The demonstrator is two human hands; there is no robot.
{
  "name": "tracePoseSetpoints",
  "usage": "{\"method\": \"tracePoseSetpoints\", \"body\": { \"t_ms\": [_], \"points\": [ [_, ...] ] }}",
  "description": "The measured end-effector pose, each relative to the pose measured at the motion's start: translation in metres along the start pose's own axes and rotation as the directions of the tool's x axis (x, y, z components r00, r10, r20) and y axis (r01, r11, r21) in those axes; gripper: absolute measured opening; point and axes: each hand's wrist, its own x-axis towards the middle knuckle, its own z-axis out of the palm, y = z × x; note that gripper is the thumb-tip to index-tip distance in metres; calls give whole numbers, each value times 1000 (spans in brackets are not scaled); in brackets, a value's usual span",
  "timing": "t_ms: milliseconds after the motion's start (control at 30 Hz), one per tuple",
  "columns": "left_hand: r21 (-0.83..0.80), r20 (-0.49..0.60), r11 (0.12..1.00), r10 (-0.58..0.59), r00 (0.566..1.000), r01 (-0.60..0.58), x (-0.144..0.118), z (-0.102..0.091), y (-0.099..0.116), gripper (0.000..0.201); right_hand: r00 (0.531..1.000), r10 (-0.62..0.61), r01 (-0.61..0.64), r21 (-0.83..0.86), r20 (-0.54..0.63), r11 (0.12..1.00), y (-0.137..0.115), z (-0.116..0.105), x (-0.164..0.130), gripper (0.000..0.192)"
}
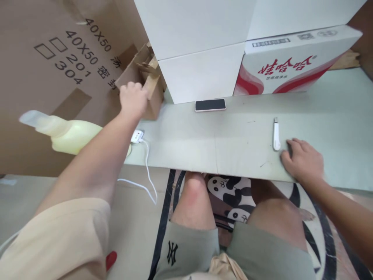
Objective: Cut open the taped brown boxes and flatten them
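My left hand (pixel 133 99) reaches forward to a small open cardboard box (pixel 154 93). Its fingers curl over the box's near edge, and their tips are hidden. On the pale tabletop, my right hand (pixel 304 159) rests loosely with thumb and fingers apart, holding nothing. Just left of it lies a small white tool with a metal tip (pixel 276 136), not touched by the hand. Under my left forearm, partly covered, is a bottle of pale yellow liquid (pixel 74 134) with a whitish cap.
A phone-like black slab (pixel 210 105) lies before white boxes (pixel 201 74) and a red-and-white carton (pixel 279 72). A large printed cardboard sheet (pixel 35 89) stands left. A white plug (pixel 136 136) trails a cable over the table's front edge. My knees are below.
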Motion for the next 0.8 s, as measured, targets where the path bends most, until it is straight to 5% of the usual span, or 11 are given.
{"method": "tracePoseSetpoints", "body": {
  "t_ms": [67,133,200,333,433,500,567,667,733,800],
  "points": [
    [179,64,981,67,996,-78,-9,7,24,23,1000,-12,12,16,-4,1000,0,-1,-1,69],
    [168,72,968,176,982,-186,-21,18,60,21,1000,-23,24,61,-13,998,0,-3,-1,66],
    [82,94,952,287,953,-294,-39,30,104,22,999,-34,36,120,-26,992,0,-5,-2,62],
    [-95,222,946,325,919,-311,-85,37,187,20,997,-31,43,185,-64,982,-4,-7,-3,51],
    [-379,236,886,371,898,-267,-128,25,218,14,992,-13,46,259,-127,965,-17,-17,-13,46],
    [-543,196,809,383,903,-226,-158,18,224,12,976,-66,152,433,-208,889,-32,-35,-28,44],
    [-591,181,759,454,873,-272,-184,16,223,13,914,-259,401,596,-312,696,-52,-59,-46,38],
    [-507,162,756,555,816,-414,-211,20,220,20,677,-640,706,566,-363,425,-82,-92,-66,45],
    [-457,164,735,623,765,-501,-222,20,219,22,566,-779,759,539,-270,365,-95,-100,-72,57],
    [-455,168,708,664,729,-540,-228,13,217,24,539,-824,769,500,-173,398,-101,-97,-74,66]
  ]
}}
